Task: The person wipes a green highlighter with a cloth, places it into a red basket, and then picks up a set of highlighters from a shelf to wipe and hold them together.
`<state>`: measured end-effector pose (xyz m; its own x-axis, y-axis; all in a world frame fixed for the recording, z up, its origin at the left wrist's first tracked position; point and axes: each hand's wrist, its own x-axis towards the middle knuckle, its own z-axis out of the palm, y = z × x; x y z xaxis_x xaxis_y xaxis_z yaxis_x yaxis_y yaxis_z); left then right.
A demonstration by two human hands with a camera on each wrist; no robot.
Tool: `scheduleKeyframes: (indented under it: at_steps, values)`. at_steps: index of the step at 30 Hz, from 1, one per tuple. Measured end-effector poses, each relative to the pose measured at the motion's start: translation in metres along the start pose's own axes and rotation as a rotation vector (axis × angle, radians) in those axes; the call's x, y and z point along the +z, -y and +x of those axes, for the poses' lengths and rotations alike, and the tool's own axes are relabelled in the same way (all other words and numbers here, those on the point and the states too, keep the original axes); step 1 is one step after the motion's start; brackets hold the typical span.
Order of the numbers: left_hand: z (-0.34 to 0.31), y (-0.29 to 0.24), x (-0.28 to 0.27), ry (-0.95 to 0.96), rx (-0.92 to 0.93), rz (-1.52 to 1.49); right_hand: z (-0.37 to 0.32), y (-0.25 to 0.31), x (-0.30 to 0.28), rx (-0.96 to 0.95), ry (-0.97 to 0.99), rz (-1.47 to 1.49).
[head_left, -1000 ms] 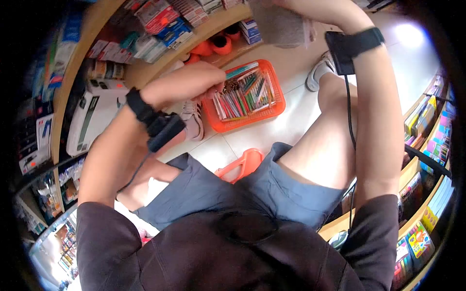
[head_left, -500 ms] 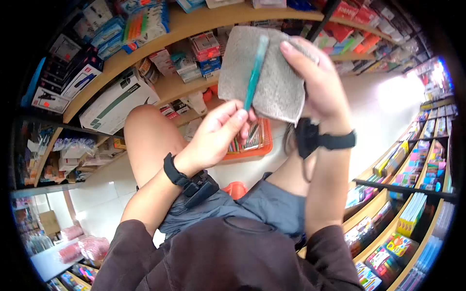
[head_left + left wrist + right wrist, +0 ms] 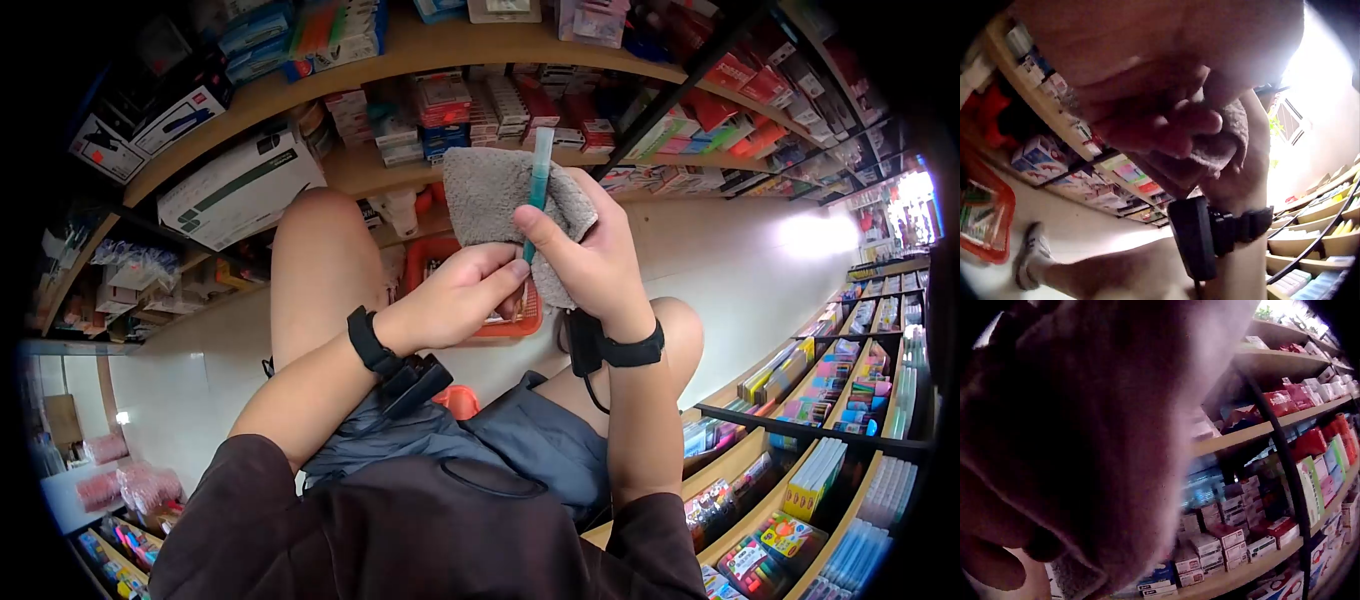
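My left hand [image 3: 455,300] pinches the lower end of a teal pen [image 3: 538,185] with a clear top end, which stands nearly upright in the head view. A grey cloth [image 3: 485,185] lies behind the pen, held in my right hand [image 3: 605,260]. The right thumb presses against the pen's middle, with the cloth on its far side. Below the hands, partly hidden by them, sits an orange basket [image 3: 525,328] of pens and pencils. In the left wrist view the left fingers [image 3: 1179,128] are curled in front of the cloth [image 3: 1235,125].
Wooden shelves [image 3: 400,45] full of boxed goods curve round the front. A white box [image 3: 240,205] stands by the left knee. Stationery racks [image 3: 780,450] line the right side. An orange plastic thing [image 3: 458,402] shows between the thighs, above the tiled floor [image 3: 720,260].
The left hand came up from the basket with the teal pen. The right hand brought the cloth in behind it, and its thumb has now come down onto the pen.
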<state>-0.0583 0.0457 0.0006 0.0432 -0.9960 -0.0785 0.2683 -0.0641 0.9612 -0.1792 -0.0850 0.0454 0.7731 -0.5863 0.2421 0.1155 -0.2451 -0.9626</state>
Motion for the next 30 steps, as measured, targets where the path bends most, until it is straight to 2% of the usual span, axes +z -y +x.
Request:
scheduleKeyframes:
  at_steps: [3,6,9,12,14,16,23,26,30]
  values:
    - [0.001,-0.009,-0.012,-0.094,0.055,0.375,-0.001,-0.002,0.004,-0.061,-0.06,-0.156]
    - [-0.005,-0.016,-0.033,-0.284,0.218,0.465,-0.004,-0.002,0.01,-0.097,-0.087,-0.245]
    - [-0.002,-0.025,-0.033,-0.374,0.367,0.04,-0.006,-0.004,0.014,-0.085,-0.038,-0.294]
    - [0.009,-0.025,-0.024,-0.43,0.423,-0.111,-0.007,-0.007,0.021,-0.052,0.031,-0.309]
    - [0.008,-0.019,-0.038,-0.361,0.379,-0.039,-0.008,-0.009,0.03,-0.026,0.037,-0.305]
    - [0.007,-0.018,-0.044,-0.334,0.388,0.002,-0.008,-0.013,0.035,0.036,0.039,-0.141]
    - [0.004,-0.025,-0.057,-0.286,0.337,-0.104,-0.009,-0.008,0.036,0.269,0.185,0.236]
    - [0.001,-0.027,-0.062,-0.286,0.306,-0.182,-0.01,-0.007,0.034,0.299,0.289,0.217]
    - [0.002,-0.025,-0.062,-0.311,0.306,-0.211,-0.009,-0.002,0.034,0.318,0.306,0.236]
